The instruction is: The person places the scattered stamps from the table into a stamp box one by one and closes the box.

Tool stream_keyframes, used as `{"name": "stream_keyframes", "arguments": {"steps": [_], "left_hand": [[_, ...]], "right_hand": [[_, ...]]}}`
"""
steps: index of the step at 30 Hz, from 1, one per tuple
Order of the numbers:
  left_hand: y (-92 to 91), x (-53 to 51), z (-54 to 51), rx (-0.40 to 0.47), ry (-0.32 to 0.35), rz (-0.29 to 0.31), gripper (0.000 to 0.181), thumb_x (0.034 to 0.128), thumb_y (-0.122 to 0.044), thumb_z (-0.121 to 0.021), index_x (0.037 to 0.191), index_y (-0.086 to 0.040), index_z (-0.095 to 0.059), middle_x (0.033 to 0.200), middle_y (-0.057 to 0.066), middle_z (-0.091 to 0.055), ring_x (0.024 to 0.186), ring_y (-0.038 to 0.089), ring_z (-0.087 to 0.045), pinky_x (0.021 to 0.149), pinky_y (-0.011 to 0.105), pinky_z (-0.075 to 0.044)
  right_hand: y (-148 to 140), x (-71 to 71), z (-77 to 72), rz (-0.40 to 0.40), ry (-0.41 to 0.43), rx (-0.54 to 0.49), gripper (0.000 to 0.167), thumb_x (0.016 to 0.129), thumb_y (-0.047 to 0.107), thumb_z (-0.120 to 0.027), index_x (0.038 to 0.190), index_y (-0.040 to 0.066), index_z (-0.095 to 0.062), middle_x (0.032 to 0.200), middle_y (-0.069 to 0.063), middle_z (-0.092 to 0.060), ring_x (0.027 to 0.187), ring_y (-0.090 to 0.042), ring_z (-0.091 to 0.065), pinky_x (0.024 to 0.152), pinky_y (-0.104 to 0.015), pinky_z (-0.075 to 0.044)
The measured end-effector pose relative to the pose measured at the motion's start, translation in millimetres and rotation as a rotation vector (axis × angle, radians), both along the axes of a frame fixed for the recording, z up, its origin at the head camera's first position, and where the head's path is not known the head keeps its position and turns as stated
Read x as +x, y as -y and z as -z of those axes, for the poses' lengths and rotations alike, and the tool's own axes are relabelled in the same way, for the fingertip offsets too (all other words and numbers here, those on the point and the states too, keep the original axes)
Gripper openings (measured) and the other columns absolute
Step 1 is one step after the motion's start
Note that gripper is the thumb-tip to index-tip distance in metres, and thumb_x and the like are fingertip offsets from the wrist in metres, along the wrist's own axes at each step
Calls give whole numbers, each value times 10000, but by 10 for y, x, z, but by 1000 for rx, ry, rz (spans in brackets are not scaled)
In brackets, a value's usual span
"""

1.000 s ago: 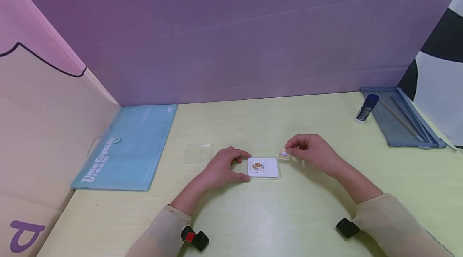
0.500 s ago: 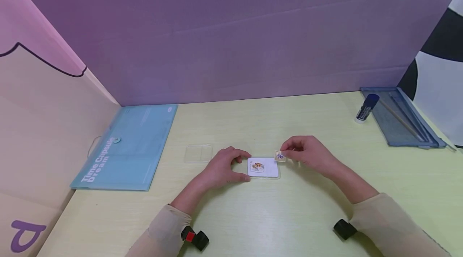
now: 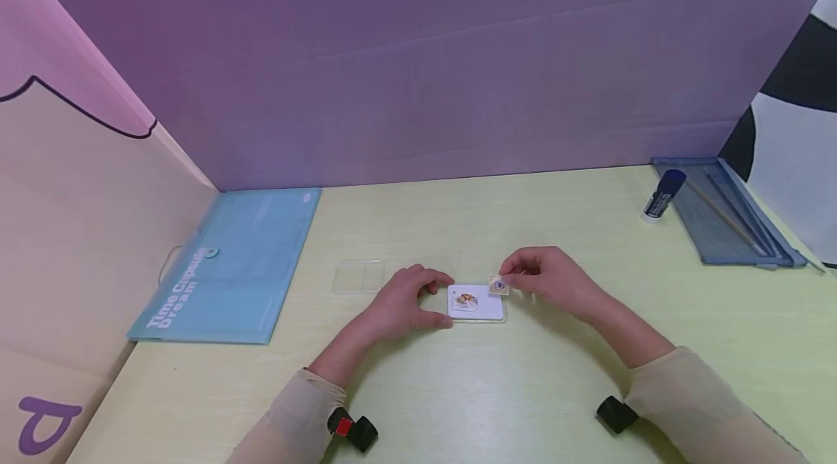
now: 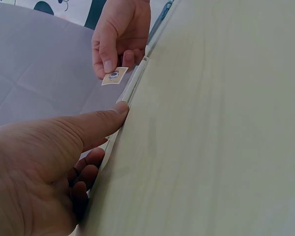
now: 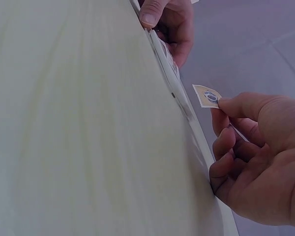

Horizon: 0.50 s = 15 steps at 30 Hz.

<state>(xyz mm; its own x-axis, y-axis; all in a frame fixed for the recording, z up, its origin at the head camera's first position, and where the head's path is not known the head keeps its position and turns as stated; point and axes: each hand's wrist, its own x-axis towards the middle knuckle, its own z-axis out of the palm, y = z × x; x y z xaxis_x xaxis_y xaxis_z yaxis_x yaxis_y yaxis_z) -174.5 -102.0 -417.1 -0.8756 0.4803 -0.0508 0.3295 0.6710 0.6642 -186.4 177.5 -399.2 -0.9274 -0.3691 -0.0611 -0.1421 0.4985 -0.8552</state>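
A small square stamp-like piece [image 3: 498,285] with a blue-violet picture is pinched between thumb and index finger of my right hand [image 3: 556,281], over the upper right corner of a white card [image 3: 485,308]. The right wrist view shows the piece [image 5: 207,96] tilted, held by one edge. On the card's left half lies another small picture piece [image 3: 466,302]. Under the card a clear tray edge [image 3: 505,319] shows. My left hand [image 3: 405,304] holds the card and tray at the left side, thumb at the lower corner and index finger at the upper one.
A clear plastic lid [image 3: 358,277] lies behind my left hand. On the left rests a light blue folder [image 3: 242,268]. At the back right a glue stick [image 3: 663,196] stands by a blue mesh pouch [image 3: 713,221] with thin tools on it. A purple partition [image 3: 431,72] rises behind the table.
My right hand has moved left with the small piece, from beside the card to over its upper right corner. The left hand has stayed where it was.
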Motion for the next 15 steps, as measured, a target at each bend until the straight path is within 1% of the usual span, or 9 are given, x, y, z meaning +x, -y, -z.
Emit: {"name": "stream_keyframes", "arguments": {"steps": [15], "left_hand": [[4,0,-4,7,6,-3,555,786,-273,-892,1288,-212,-663,990,-57,-529,950,158,-473,827,315,-408]], "right_hand": [[59,-2,23,-15,-2,-2,80,922,101,-725,993,65,-734,870,-55,-667,752,-203,-538,580,-252,-429]]}}
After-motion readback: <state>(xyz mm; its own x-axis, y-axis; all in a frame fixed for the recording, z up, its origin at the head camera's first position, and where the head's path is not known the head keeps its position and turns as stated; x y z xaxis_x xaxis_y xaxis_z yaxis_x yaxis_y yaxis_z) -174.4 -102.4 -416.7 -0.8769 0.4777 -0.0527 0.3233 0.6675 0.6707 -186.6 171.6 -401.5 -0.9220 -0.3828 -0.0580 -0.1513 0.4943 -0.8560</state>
